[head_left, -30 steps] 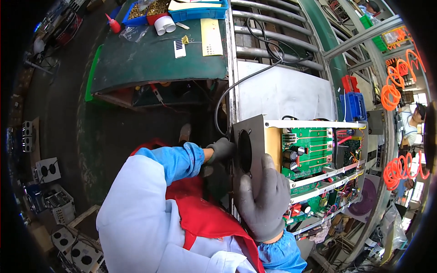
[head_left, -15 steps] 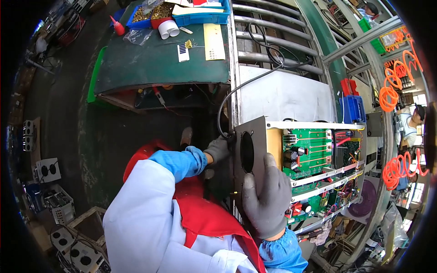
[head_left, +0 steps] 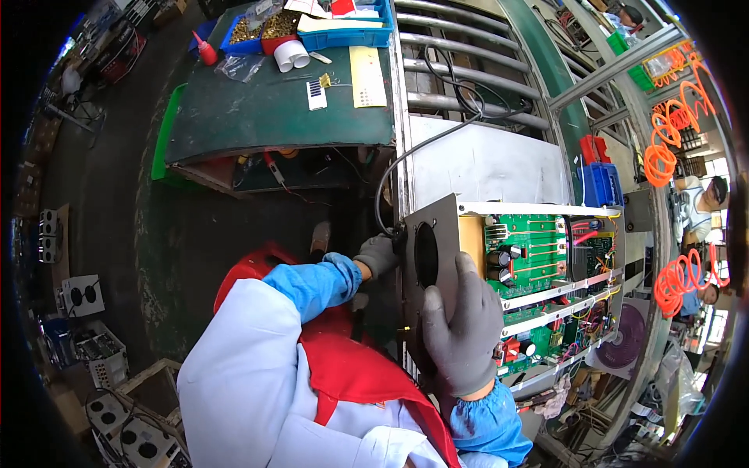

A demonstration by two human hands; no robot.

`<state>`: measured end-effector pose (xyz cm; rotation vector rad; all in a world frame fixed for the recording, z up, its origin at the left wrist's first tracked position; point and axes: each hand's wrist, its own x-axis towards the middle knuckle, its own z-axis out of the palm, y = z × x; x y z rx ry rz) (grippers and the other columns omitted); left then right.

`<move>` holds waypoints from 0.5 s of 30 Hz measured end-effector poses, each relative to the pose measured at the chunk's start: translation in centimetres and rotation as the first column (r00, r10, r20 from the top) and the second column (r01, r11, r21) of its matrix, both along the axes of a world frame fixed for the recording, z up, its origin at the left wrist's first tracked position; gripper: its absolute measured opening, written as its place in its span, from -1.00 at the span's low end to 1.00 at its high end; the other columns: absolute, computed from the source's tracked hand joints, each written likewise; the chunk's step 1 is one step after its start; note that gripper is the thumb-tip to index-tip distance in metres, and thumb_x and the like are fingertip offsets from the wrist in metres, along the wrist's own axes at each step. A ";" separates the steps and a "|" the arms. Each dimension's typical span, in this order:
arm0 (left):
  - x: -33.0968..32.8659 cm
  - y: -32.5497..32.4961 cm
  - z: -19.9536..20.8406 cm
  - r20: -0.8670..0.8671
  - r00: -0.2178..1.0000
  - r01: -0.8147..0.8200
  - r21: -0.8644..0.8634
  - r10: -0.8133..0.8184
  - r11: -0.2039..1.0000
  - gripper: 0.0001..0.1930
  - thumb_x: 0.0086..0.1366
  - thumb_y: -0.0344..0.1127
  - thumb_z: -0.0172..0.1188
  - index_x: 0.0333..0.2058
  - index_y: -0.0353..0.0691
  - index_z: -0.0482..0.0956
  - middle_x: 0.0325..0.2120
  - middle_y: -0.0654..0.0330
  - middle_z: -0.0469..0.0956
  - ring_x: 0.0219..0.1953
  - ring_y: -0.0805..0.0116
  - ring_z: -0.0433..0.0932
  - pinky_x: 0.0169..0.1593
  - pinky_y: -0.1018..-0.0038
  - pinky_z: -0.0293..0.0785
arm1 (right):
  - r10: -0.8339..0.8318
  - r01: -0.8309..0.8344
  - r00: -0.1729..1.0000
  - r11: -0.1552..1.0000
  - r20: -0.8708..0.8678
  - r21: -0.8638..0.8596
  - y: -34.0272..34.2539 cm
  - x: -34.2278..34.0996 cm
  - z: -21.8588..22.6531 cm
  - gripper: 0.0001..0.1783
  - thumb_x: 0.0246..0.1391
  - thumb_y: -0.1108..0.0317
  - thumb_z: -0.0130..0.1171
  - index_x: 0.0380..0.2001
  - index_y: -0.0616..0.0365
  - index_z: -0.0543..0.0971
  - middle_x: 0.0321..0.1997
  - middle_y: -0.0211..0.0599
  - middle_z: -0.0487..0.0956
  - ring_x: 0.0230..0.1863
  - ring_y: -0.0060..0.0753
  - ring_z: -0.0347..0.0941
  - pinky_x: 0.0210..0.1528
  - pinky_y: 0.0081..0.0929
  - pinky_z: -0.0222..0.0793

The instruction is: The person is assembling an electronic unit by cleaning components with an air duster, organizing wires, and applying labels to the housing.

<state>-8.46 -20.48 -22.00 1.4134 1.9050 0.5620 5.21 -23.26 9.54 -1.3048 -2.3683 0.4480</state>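
Likely steadying: right hand spread against dark panel, conveyor left edge; left hand's grip unclear; next seemingly needs steady support

Your gloves look matt, like fabric — the grey panel is dull, smooth metal. The rollers are shiny metal, the white sheet smooth but scuffed, your apron matt cloth.

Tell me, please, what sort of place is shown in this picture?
Probably an electronics assembly workshop: there are exposed green circuit boards in an open metal-framed unit, a roller conveyor and orange coiled hoses at the right.
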 end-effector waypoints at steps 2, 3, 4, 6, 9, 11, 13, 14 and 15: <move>-1.6 0.2 0.2 -0.069 0.996 0.060 0.002 -0.060 0.998 -0.65 0.23 -0.08 0.14 -0.18 -0.23 0.63 -0.28 -0.14 0.63 -0.14 -0.16 0.61 -0.06 0.06 0.52 | 0.037 -0.029 0.997 0.994 -0.064 0.109 0.4 0.2 -0.8 -0.42 0.04 0.33 0.22 0.11 0.43 0.42 -0.42 -0.09 0.51 -0.41 -0.07 0.44 -0.31 -0.18 0.30; -2.5 0.7 1.5 -0.047 0.994 0.093 -0.159 -0.102 0.983 -0.62 0.25 -0.05 0.12 -0.13 -0.22 0.61 -0.25 -0.15 0.63 -0.13 -0.17 0.60 -0.05 0.06 0.51 | 0.037 -0.030 0.997 0.994 -0.062 0.102 0.4 0.4 -0.9 -0.42 0.05 0.34 0.22 0.11 0.43 0.42 -0.42 -0.09 0.51 -0.40 -0.05 0.44 -0.31 -0.17 0.31; -3.1 1.1 3.4 -0.017 0.989 0.134 -0.314 -0.147 0.940 -0.59 0.27 -0.03 0.10 -0.08 -0.21 0.59 -0.23 -0.15 0.63 -0.11 -0.17 0.59 -0.03 0.06 0.50 | 0.029 -0.023 0.998 0.995 -0.057 0.096 0.4 0.7 -0.8 -0.43 0.05 0.35 0.22 0.11 0.43 0.42 -0.42 -0.08 0.51 -0.39 -0.04 0.44 -0.31 -0.17 0.31; -4.5 0.1 7.8 -0.013 0.998 0.061 -0.321 -0.068 0.945 -0.62 0.30 -0.04 0.08 -0.14 -0.22 0.62 -0.28 -0.13 0.64 -0.12 -0.12 0.61 -0.01 0.09 0.51 | 0.035 -0.024 0.995 0.994 -0.097 0.110 0.3 1.0 -1.0 -0.44 0.07 0.35 0.22 0.11 0.42 0.42 -0.42 -0.06 0.51 -0.39 -0.02 0.44 -0.30 -0.17 0.32; -7.0 -3.0 9.5 0.138 0.973 -0.212 0.215 0.186 0.953 -0.69 0.31 -0.09 0.13 -0.10 -0.15 0.56 -0.24 -0.11 0.63 -0.16 -0.14 0.60 -0.08 0.09 0.52 | 0.047 -0.037 0.992 0.996 -0.115 0.087 0.1 0.7 -0.7 -0.44 0.07 0.35 0.23 0.12 0.39 0.42 -0.39 -0.02 0.51 -0.36 -0.01 0.44 -0.28 -0.15 0.32; -9.5 -4.5 10.2 0.057 0.969 -0.244 0.381 0.241 0.892 -0.56 0.31 -0.14 0.14 0.09 -0.21 0.44 -0.03 -0.11 0.55 0.00 -0.10 0.54 0.05 0.16 0.48 | 0.055 -0.047 0.991 0.997 -0.122 0.068 -0.5 0.6 -0.6 -0.44 0.07 0.36 0.23 0.12 0.39 0.43 -0.36 0.02 0.52 -0.33 0.03 0.45 -0.24 -0.13 0.34; -13.0 -4.6 10.1 -0.006 0.955 -0.240 0.570 0.296 0.786 -0.51 0.32 -0.13 0.13 0.16 -0.24 0.39 0.02 -0.10 0.52 0.06 -0.10 0.51 0.10 0.17 0.45 | 0.068 -0.057 0.992 0.993 -0.109 0.100 -0.8 0.0 -0.4 -0.45 0.07 0.37 0.23 0.12 0.39 0.42 -0.33 0.03 0.53 -0.31 0.06 0.46 -0.21 -0.14 0.35; -15.0 -4.6 10.3 -0.017 0.938 -0.255 0.639 0.345 0.726 -0.47 0.32 -0.13 0.13 0.19 -0.27 0.36 0.02 -0.10 0.52 0.08 -0.10 0.49 0.13 0.18 0.42 | 0.064 -0.054 0.993 0.993 -0.099 0.101 -0.9 -0.4 -0.6 -0.45 0.07 0.38 0.23 0.12 0.39 0.42 -0.30 0.04 0.54 -0.29 0.06 0.46 -0.20 -0.14 0.35; -16.9 -4.2 10.1 -0.021 0.923 -0.260 0.701 0.383 0.664 -0.44 0.33 -0.14 0.13 0.22 -0.31 0.33 0.02 -0.09 0.52 0.11 -0.10 0.47 0.17 0.19 0.40 | 0.052 -0.043 0.994 0.995 -0.092 0.092 -0.8 -0.8 -0.8 -0.45 0.06 0.38 0.23 0.12 0.39 0.43 -0.29 0.04 0.54 -0.29 0.07 0.47 -0.20 -0.14 0.36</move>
